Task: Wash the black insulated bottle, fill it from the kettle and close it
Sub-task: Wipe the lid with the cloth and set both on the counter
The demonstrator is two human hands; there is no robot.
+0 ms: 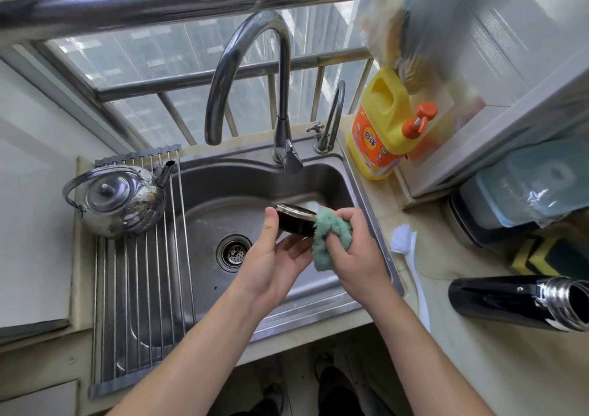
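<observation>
Over the sink (223,192) the left hand (271,265) pinches the black lid (294,221) between thumb and fingers; the right hand (357,249) clenches a green scrubbing cloth (331,240) against it; the open black insulated bottle (510,300) lies sideways on the right counter (462,367).

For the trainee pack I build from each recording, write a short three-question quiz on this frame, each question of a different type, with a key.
1. Multiple choice: the right hand presses a green sponge against something that the left hand holds over the sink. What is it? A) a mug B) the black lid C) a plate
2. True or false: the black bottle lies on its side on the counter, its mouth uncapped.
3. Fill in: the kettle rests on the metal ____ to the left of the basin.

Key: 1 B; 2 true; 3 rack.
</observation>
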